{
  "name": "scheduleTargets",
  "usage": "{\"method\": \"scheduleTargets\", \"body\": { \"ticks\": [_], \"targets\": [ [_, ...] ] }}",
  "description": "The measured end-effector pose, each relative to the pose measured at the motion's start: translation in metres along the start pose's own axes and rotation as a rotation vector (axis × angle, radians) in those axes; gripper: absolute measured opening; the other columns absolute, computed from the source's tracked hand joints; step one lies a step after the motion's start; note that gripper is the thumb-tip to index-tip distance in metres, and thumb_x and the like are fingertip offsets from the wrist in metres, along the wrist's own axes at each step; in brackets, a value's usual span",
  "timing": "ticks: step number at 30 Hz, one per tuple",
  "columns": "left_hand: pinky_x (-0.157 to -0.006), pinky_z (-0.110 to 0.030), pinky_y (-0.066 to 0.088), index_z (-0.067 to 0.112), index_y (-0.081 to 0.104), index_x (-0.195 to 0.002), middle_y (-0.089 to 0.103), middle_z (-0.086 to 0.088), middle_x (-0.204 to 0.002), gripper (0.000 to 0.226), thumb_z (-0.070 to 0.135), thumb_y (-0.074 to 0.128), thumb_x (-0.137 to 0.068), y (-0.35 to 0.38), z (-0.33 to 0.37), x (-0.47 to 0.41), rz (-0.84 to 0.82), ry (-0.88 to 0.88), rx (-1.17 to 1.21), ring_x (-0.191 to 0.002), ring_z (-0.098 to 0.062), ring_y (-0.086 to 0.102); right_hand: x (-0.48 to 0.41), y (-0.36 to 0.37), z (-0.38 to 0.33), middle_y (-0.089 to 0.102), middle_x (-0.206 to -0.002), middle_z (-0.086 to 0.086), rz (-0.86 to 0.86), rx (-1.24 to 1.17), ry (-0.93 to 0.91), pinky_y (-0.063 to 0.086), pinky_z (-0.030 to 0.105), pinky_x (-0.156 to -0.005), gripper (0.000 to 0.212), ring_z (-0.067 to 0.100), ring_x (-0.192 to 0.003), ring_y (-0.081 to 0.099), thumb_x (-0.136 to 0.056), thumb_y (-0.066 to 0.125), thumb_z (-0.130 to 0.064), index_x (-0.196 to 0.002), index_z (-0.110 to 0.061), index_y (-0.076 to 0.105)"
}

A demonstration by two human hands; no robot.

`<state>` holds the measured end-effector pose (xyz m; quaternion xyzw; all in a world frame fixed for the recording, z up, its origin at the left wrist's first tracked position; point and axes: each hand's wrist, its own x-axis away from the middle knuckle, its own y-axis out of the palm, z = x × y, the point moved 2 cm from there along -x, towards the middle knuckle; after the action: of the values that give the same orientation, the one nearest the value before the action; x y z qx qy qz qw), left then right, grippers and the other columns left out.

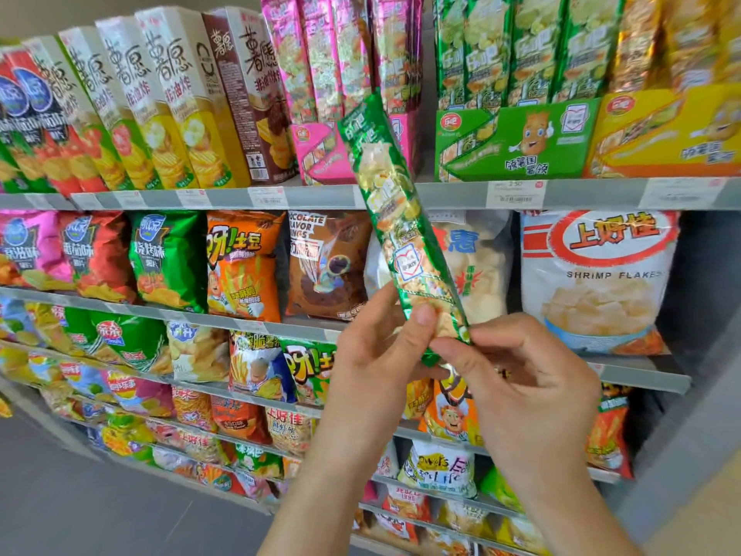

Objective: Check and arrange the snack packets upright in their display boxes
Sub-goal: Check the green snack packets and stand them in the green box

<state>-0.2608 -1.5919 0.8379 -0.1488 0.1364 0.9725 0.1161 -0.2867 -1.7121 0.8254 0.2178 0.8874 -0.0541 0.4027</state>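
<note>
A long green snack packet (395, 218) is held up in front of the shelves, tilted with its top leaning left. My left hand (373, 355) grips its lower end with thumb on the front. My right hand (517, 379) pinches the same bottom corner from the right. On the top shelf stands a green display box (517, 140) with matching green packets upright inside. A pink display box (320, 154) with pink packets is to its left, a yellow display box (665, 134) with golden packets to its right.
Tall cracker cartons (160, 102) lean along the top shelf at left. Lower shelves hold many crisp bags, including a large white shrimp flakes bag (597, 274). A grey shelf rail with price tags (515, 193) runs under the boxes. Grey floor lies at lower left.
</note>
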Motion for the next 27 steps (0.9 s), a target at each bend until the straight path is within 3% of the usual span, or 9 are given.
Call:
{"method": "scheduleTargets", "body": {
  "ticks": [2,4,7,11,14,18,20,23,27],
  "targets": [
    [-0.062,-0.026,0.055,0.014,0.069,-0.111,0.07,-0.018,-0.102,0.029,0.031,0.064,-0.089,0.001,0.0,0.002,0.038,0.0,-0.026,-0.083,-0.018,0.068,-0.001,-0.003,0.0,0.062,-0.068,-0.007,-0.031,0.092,-0.115,0.044,0.013,-0.058,0.019,0.004,-0.063,0.06,-0.079,0.076,-0.027,-0.073,-0.012,0.068],
    [-0.057,-0.023,0.053,0.012,0.07,-0.112,0.074,-0.014,-0.095,0.032,0.029,0.07,-0.085,0.002,0.001,0.003,0.108,0.037,-0.055,-0.075,-0.015,0.068,-0.002,-0.008,0.0,0.061,-0.067,-0.002,-0.085,0.173,-0.165,0.043,0.017,-0.057,0.024,0.006,-0.062,0.056,-0.08,0.074,-0.025,-0.069,-0.005,0.067],
    [-0.053,-0.021,0.053,0.009,0.07,-0.106,0.077,-0.006,-0.085,0.044,0.032,0.074,-0.069,0.002,0.004,0.004,0.245,0.106,-0.109,-0.07,-0.014,0.071,-0.007,-0.016,0.0,0.06,-0.072,-0.006,-0.215,0.2,-0.153,0.043,0.017,-0.059,0.021,0.006,-0.066,0.057,-0.086,0.068,-0.026,-0.071,-0.011,0.068],
    [-0.054,-0.02,0.054,0.006,0.068,-0.08,0.075,-0.004,-0.073,0.033,0.032,0.077,-0.062,0.005,0.004,0.006,0.348,0.156,-0.118,-0.065,-0.01,0.071,-0.017,-0.024,-0.004,0.06,-0.083,-0.006,-0.272,0.124,-0.047,0.044,0.013,-0.067,0.02,0.009,-0.079,0.061,-0.091,0.06,-0.032,-0.077,-0.019,0.066],
    [-0.057,-0.015,0.052,0.008,0.069,-0.073,0.075,-0.004,-0.07,0.027,0.029,0.079,-0.059,0.013,0.003,0.007,0.328,0.177,-0.109,-0.064,-0.009,0.071,-0.034,-0.029,-0.008,0.065,-0.093,-0.009,-0.269,-0.1,0.169,0.049,0.014,-0.07,0.017,0.007,-0.088,0.065,-0.083,0.066,-0.042,-0.092,-0.03,0.058],
    [-0.057,-0.021,0.054,0.02,0.074,-0.07,0.073,-0.003,-0.066,0.024,0.04,0.078,-0.057,0.031,0.006,0.001,0.264,0.196,-0.233,-0.061,-0.011,0.068,-0.068,-0.038,-0.014,0.071,-0.102,-0.007,-0.235,-0.228,0.194,0.052,0.017,-0.072,0.05,0.009,-0.086,0.069,-0.079,0.073,-0.028,-0.122,-0.033,0.049],
    [-0.059,-0.027,0.057,0.022,0.071,-0.073,0.073,-0.005,-0.067,0.025,0.043,0.077,-0.061,0.041,0.009,-0.006,0.221,0.204,-0.291,-0.063,-0.018,0.069,-0.086,-0.044,-0.015,0.071,-0.102,-0.005,-0.234,-0.225,0.183,0.053,0.02,-0.075,0.066,0.011,-0.084,0.069,-0.077,0.075,-0.032,-0.134,-0.036,0.044],
    [-0.052,-0.024,0.054,0.023,0.064,-0.071,0.071,-0.003,-0.067,0.026,0.046,0.074,-0.064,0.054,0.016,-0.022,0.153,0.207,-0.357,-0.063,-0.013,0.067,-0.11,-0.055,-0.015,0.069,-0.097,-0.016,-0.238,-0.177,0.149,0.051,0.017,-0.074,0.071,0.004,-0.082,0.069,-0.078,0.071,-0.041,-0.14,-0.045,0.036],
    [-0.047,-0.024,0.05,0.022,0.063,-0.072,0.062,0.006,-0.062,0.027,0.045,0.072,-0.062,0.077,0.026,-0.046,0.061,0.213,-0.403,-0.059,-0.006,0.059,-0.15,-0.072,-0.018,0.07,-0.093,-0.006,-0.189,-0.21,0.087,0.047,0.01,-0.07,0.061,-0.002,-0.079,0.067,-0.086,0.069,-0.033,-0.137,-0.042,0.038]
  ]
}}
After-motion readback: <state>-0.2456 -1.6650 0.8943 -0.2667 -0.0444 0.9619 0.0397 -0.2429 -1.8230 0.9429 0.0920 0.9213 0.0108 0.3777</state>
